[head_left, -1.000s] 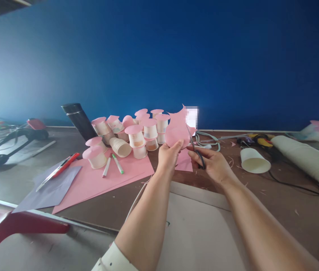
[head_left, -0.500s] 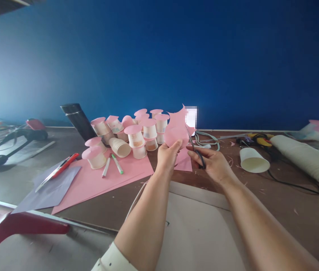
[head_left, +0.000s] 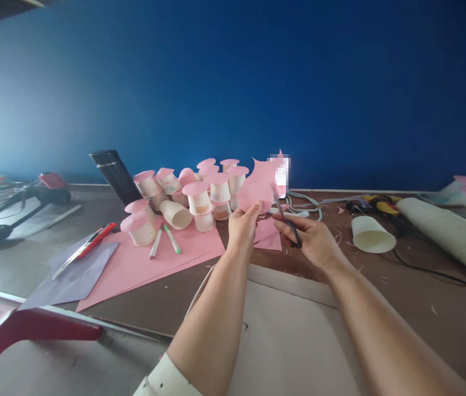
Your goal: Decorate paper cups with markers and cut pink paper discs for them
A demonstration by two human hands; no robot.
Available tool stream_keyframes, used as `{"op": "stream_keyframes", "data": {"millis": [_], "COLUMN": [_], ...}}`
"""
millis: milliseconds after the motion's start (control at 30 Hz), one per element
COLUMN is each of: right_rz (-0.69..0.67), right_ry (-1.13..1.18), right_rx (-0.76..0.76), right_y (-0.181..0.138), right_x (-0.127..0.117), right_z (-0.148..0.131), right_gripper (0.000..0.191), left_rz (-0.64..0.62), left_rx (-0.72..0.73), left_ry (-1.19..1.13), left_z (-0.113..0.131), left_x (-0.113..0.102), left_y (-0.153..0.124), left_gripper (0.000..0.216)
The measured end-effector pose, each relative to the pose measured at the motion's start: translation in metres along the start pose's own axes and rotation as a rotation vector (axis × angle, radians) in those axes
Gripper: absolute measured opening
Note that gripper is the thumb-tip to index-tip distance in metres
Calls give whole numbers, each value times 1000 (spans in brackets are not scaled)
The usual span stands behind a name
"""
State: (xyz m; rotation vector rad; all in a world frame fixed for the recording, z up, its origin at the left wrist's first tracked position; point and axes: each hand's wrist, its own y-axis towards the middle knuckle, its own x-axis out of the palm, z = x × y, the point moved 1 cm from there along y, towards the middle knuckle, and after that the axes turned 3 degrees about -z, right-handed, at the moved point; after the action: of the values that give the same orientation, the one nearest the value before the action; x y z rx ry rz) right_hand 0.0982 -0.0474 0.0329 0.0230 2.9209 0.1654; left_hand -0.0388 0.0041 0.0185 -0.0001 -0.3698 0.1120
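My left hand (head_left: 244, 230) pinches a piece of pink paper (head_left: 255, 197) with a rounded lower part and a jagged strip rising behind it. In my right hand (head_left: 313, 240) is a pair of black-handled scissors (head_left: 294, 233), its blades pointing up beside the paper's right edge. Just left of my hands stand several paper cups (head_left: 198, 204) joined in pairs, with pink paper discs on top. One stack of cups (head_left: 176, 214) lies on its side among them. Beneath my hands is another pink sheet (head_left: 272, 235).
Pink sheets (head_left: 166, 261), a grey-purple sheet (head_left: 71, 275), a red utility knife (head_left: 96, 242) and two markers (head_left: 171, 238) lie left. A black bottle (head_left: 115, 175) stands behind them. On the right are a white cup (head_left: 372, 235), a long cup stack (head_left: 447, 232) and cables (head_left: 434, 264).
The pink paper has turned in my left hand, its jagged strip shifting right and its right-hand flap no longer showing beside the blades. The scissors have barely moved.
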Motion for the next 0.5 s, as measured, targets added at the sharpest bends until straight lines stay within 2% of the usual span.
{"op": "stream_keyframes", "data": {"millis": [167, 333, 500], "right_rz": [15, -25, -32], "right_ry": [18, 26, -6], "right_rx": [-9, -3, 11], "right_y": [0, 0, 1], "right_x": [2, 2, 0], "right_z": [1, 2, 5], "right_gripper": [53, 56, 56], "left_rz": [-15, -37, -50], "left_rx": [-32, -67, -96], "left_ry": [-34, -90, 15], "left_z": [-3, -1, 2], "left_x": [2, 5, 3], "left_y": [0, -2, -4], "left_gripper": [38, 41, 38]}}
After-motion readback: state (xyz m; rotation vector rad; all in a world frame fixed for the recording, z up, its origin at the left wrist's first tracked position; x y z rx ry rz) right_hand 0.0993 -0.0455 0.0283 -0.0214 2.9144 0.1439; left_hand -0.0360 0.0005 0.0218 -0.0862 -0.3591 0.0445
